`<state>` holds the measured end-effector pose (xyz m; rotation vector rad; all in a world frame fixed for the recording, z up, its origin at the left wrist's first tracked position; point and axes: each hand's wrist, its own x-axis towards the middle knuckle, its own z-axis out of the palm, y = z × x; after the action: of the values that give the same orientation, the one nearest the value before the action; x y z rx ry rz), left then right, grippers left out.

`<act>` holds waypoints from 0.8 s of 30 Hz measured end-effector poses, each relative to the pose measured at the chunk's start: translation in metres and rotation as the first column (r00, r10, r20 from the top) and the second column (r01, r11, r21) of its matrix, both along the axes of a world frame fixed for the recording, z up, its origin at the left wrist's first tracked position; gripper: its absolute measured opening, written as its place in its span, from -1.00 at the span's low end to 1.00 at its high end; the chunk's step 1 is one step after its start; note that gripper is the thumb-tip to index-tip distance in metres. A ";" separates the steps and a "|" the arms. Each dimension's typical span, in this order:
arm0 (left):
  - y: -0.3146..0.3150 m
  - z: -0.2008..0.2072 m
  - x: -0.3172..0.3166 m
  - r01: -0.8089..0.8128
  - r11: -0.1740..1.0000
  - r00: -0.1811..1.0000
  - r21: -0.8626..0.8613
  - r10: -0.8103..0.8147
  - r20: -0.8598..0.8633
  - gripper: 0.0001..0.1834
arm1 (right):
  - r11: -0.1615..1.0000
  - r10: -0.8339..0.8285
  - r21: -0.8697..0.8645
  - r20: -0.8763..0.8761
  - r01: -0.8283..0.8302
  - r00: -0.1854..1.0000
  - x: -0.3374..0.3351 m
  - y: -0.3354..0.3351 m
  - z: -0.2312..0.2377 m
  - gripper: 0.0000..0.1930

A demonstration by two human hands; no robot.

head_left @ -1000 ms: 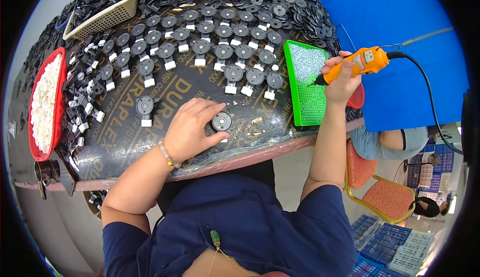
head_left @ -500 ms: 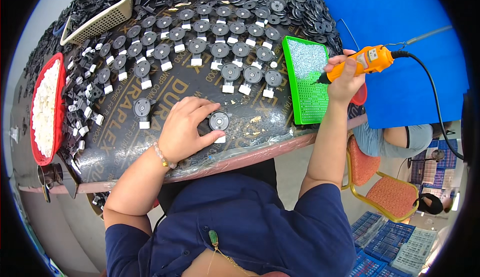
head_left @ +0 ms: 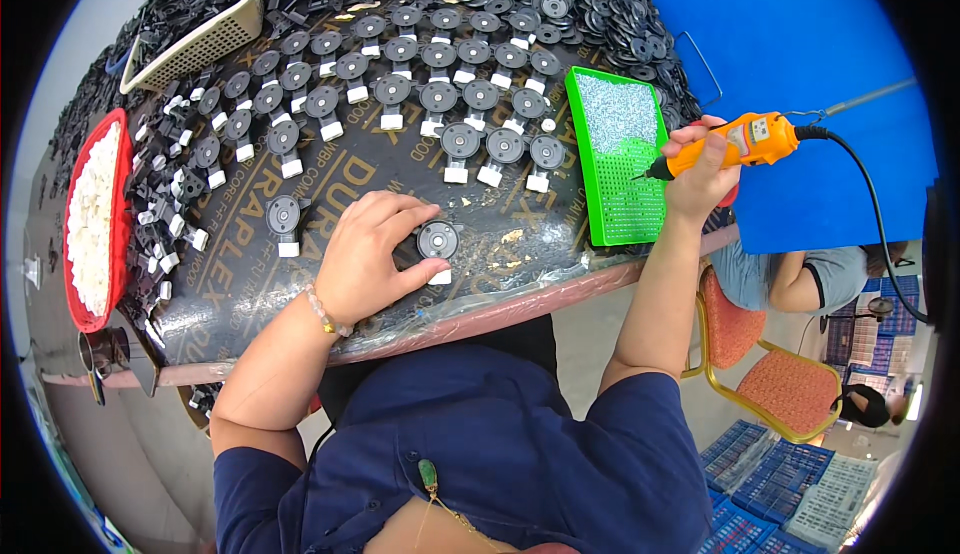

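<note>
While the left hand (head_left: 365,266) rests on the dark counter (head_left: 480,209), its thumb and index finger are clamped on opposite edges of a black disc assembly (head_left: 437,240), which lies near the front edge with its white end block (head_left: 441,278) toward the person. Over on the other side, the right hand (head_left: 700,179) has its fingers wrapped around an orange electric screwdriver (head_left: 735,144), a black cable (head_left: 866,194) trailing from its back. Its thin bit points left above a green perforated tray (head_left: 628,216); from where I stand, I cannot tell whether they touch. Small silvery screws (head_left: 615,112) cover the tray's far end. Beyond the left hand, similar assemblies (head_left: 438,97) lie in loose curved rows, with one lone assembly (head_left: 283,214) nearer to it. A red basket (head_left: 123,214) of white pieces (head_left: 92,224) sits at the far left, scattered black parts (head_left: 160,216) just beside it. Loose black discs (head_left: 630,39) are heaped behind the tray.
</note>
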<state>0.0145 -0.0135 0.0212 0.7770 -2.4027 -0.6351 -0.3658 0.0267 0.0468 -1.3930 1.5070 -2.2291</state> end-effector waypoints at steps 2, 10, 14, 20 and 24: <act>0.000 -0.001 -0.001 -0.005 1.000 1.000 0.003 0.005 0.007 -0.46 | 0.999 0.018 -0.030 0.009 -0.018 1.000 0.000 0.001 -0.001 -0.58; 0.001 -0.002 0.000 -0.003 1.000 1.000 0.009 0.003 0.005 -0.45 | 1.000 0.010 -0.018 0.005 -0.010 1.000 0.000 0.004 0.000 -0.54; 0.002 0.003 -0.001 -0.025 0.995 1.000 0.098 0.023 0.016 -0.47 | 0.999 0.026 -0.046 0.009 -0.026 1.000 0.013 0.011 0.016 -0.43; 0.002 -0.002 0.001 -0.024 0.994 1.000 0.109 0.024 0.003 -0.51 | 0.871 0.472 -0.163 0.018 -0.463 0.881 0.097 0.018 0.044 -0.29; 0.001 -0.009 0.004 -0.015 0.995 0.999 0.102 0.018 -0.030 -0.50 | 0.703 0.710 -0.067 0.128 -0.708 0.692 0.167 0.005 0.029 -0.26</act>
<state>0.0182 -0.0127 0.0122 0.8223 -2.3490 -0.7626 -0.1985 0.0314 0.0755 -1.4410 0.6970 -1.7732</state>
